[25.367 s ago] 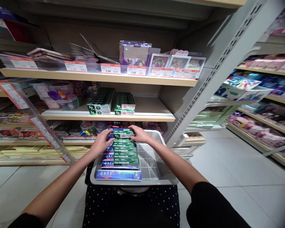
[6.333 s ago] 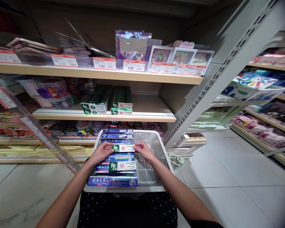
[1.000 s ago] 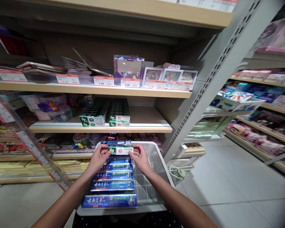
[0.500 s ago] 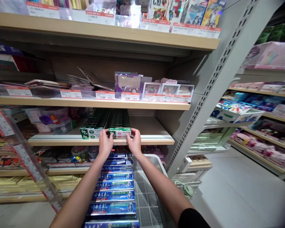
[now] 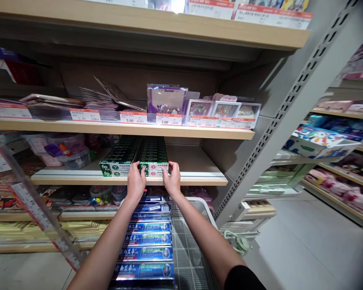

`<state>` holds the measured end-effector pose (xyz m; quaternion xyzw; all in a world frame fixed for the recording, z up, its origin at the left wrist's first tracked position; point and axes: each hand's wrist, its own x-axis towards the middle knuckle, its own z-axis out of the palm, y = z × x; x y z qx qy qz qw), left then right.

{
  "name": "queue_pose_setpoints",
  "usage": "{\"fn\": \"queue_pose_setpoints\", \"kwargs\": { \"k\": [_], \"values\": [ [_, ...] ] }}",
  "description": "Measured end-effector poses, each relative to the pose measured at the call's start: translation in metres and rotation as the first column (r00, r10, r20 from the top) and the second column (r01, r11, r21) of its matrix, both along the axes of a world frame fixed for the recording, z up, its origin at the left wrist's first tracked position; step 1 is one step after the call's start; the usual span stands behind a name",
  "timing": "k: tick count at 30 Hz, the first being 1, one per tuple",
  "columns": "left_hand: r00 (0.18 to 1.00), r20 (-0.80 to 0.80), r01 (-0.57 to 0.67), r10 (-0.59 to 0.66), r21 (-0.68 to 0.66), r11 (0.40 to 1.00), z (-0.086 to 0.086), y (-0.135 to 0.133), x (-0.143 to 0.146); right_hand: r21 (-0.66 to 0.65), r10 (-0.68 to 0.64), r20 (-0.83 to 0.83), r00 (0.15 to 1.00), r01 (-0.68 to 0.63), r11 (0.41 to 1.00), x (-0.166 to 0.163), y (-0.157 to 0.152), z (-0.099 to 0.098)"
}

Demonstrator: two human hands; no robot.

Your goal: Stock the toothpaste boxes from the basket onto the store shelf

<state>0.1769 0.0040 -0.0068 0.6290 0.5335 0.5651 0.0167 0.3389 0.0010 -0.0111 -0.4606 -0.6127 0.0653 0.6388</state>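
Both my hands reach to the front edge of the middle shelf (image 5: 193,180). My left hand (image 5: 136,181) and my right hand (image 5: 172,180) pinch the two ends of a green and white toothpaste box (image 5: 154,166) lying on top of the right-hand stack of such boxes. A second stack of green boxes (image 5: 117,163) stands just left of it. Below my arms a white mesh basket (image 5: 196,249) holds a row of blue toothpaste boxes (image 5: 147,241).
The shelf to the right of the stacks is bare wood. Clear tubs (image 5: 67,149) sit at its left. The shelf above carries packaged items behind red price tags (image 5: 133,117). A grey slanted upright (image 5: 278,121) borders the bay; tiled aisle floor lies to the right.
From a second ago, my hands lifted the green box out of the basket up to the shelf and set it on the right stack. My fingers still grip its ends.
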Motion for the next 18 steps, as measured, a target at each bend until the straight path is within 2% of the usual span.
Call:
{"fn": "queue_pose_setpoints", "kwargs": {
  "k": [6,9,11,14,18],
  "values": [
    [0.997,0.053,0.054,-0.052,-0.029,0.998,-0.002,-0.006,-0.001,-0.021,0.018,-0.043,0.999,-0.019,1.000,-0.002,-0.006,-0.003],
    [0.987,0.104,0.124,-0.119,-0.052,0.991,0.000,-0.016,-0.001,-0.060,0.096,-0.128,0.987,-0.104,0.993,-0.003,-0.010,-0.002],
    [0.984,0.102,0.154,-0.148,-0.055,0.987,0.002,-0.029,-0.003,-0.067,0.146,-0.171,0.974,-0.160,0.985,0.000,-0.016,-0.001],
    [0.986,0.036,0.168,-0.165,-0.085,0.982,0.002,-0.060,-0.015,-0.058,0.158,-0.172,0.972,-0.171,0.984,0.009,-0.034,0.001],
    [0.977,-0.120,0.147,-0.176,-0.221,0.964,-0.019,-0.101,-0.047,-0.107,0.168,-0.109,0.980,-0.179,0.978,0.027,-0.076,-0.014]
  ]
}}
